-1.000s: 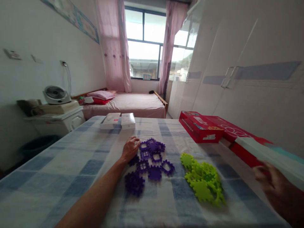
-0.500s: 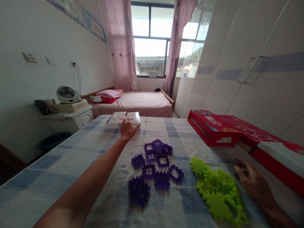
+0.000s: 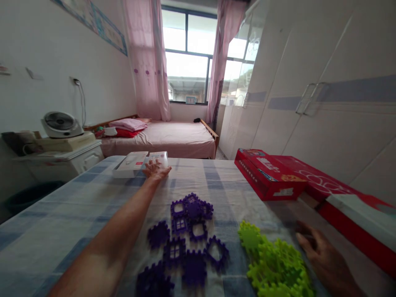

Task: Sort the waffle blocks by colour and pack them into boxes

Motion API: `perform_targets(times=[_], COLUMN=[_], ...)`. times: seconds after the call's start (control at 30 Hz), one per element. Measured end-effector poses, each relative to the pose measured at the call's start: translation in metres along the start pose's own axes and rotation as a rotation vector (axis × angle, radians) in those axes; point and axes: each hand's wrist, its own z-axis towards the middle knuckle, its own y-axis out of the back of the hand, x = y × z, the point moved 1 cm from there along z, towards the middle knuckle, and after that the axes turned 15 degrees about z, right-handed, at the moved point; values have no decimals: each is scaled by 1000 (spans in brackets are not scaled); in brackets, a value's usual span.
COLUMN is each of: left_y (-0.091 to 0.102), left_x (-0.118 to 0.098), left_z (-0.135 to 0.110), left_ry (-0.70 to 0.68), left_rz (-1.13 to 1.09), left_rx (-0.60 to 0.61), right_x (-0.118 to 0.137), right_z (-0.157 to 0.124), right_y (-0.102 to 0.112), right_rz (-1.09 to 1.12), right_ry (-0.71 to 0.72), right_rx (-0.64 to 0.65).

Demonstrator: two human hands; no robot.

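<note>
My left hand [image 3: 156, 169] is stretched out to the far side of the table, its fingers spread over the near edge of a white box [image 3: 131, 163]. Whether the fingertips touch the box is hard to tell. My right hand [image 3: 323, 253] hovers or rests at the right, fingers loosely bent and thumb apart, with nothing visible in it. Just left of it lies a pile of lime-green toothed plastic building pieces [image 3: 275, 260]. Between my arms are several purple toothed building pieces [image 3: 193, 266], some solid squares and some open frames, partly overlapping.
Red boxes [image 3: 272, 175] stand along the table's right side, one with a white part [image 3: 365, 210]. A checked cloth [image 3: 213, 177] covers the table. Beyond are a bed [image 3: 173, 136], a wardrobe [image 3: 278, 128] and a small fan [image 3: 62, 123] on a cabinet.
The view has shifted, so the table things sit lower and further left. My left hand's fingers are more spread, and it covers less of the white box. My right hand stays beside the green pile.
</note>
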Motion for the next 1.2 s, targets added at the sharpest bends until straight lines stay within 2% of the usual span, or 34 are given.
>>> perform_targets(times=[0.13,0.33,0.43,0.5,0.63,0.7,0.83,0.9,1.03,1.07,1.2], left_y=[8,47,67,80,101,109,116,115,110,110,107], left_x=[2,-8,-19,-27,-40,-47,-55,-55,-52,-50,-44], left_z=[-10,-47,-74,-96,-149,-178,-231,-250,-266,-267,-271], left_ry=[-65,-207,-318,-407,-613,-732,-978,-1086,-1245,-1279,-1410], left_rz=[66,69,38,-15,-219,-348,-590,-650,-712,-727,-747], left_rx=[-41,-25,-29,-73,-134,-139,-62,-21,-2,12,85], right_x=[5,13,14,16,35,51,76,78,65,62,61], right_z=[-3,-8,-9,-9,-12,-15,-26,-32,-43,-45,-59], right_y=[-2,-4,-5,-3,8,14,16,17,27,31,46], right_rz=[-19,-8,12,38,170,307,672,750,788,812,882], right_ry=[18,56,82,95,120,121,78,71,79,70,-22], right_rx=[8,15,7,-8,-20,62,455,577,530,551,779])
